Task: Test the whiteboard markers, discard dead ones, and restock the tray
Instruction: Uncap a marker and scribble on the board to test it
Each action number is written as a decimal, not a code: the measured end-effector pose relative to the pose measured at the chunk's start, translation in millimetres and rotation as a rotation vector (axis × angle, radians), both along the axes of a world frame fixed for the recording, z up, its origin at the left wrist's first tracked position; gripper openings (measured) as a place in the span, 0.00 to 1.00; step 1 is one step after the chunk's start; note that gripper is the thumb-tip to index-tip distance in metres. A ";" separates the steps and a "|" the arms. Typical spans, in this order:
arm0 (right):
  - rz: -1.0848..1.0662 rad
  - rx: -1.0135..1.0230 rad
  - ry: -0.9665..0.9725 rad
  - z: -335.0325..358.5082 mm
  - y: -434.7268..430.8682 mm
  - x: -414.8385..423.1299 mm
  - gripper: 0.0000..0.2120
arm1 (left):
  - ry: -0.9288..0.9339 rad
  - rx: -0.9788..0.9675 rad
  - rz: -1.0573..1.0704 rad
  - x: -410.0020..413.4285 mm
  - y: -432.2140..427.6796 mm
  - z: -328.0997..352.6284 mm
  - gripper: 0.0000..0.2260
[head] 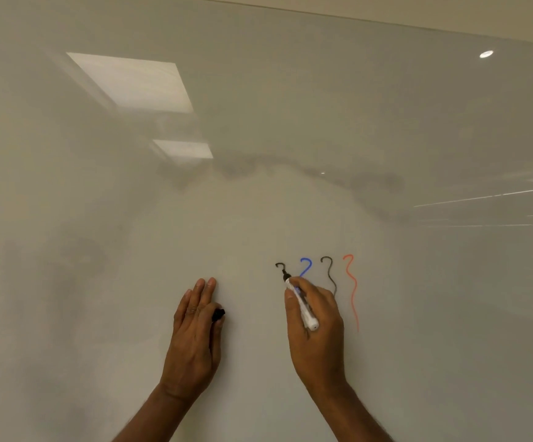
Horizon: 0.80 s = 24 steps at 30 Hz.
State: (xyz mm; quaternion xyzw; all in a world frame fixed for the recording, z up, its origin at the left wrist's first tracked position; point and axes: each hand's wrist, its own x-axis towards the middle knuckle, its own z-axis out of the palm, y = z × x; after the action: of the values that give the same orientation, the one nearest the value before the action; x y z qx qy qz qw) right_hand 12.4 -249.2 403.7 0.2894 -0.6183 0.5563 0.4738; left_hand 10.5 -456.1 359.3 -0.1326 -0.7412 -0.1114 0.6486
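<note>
Whiteboard (259, 122) fills the frame; tray not in view. Marker (302, 303) under test sits lower centre-right, white barrel, dark tip touching the board at the foot of a short black squiggle (280, 267). Right hand (317, 317): grip closed on the barrel, fingers wrapped near the tip end, rear end sticking out towards the wrist. Left hand (195, 327), lower centre: fingers straight and flat on the board, black cap (218, 314) apparently pinched at the thumb side. To the right of the tip: blue squiggle (305, 266), thin grey squiggle (330, 272), long red squiggle (351, 288). Handling, judged: marker is light, rigid, smooth plastic, so a modest pinch suffices; hold low on the barrel for line control, clear of the soft felt tip, which would smear skin and flatten under hard pressure. Cap is small and easy to drop; likely press-fit, so align it straight before pushing on.
</note>
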 end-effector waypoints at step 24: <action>0.405 0.075 -0.340 -60.7 20.1 109.3 0.09 | -0.287 0.940 -0.654 106.3 75.2 7.7 0.09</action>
State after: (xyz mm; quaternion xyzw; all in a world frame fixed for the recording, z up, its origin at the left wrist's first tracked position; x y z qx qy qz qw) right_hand 121.6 -229.1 343.0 0.3269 -0.6386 0.6572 0.2310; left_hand 116.8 -380.9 367.0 -0.0363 -0.6132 -0.6391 0.4628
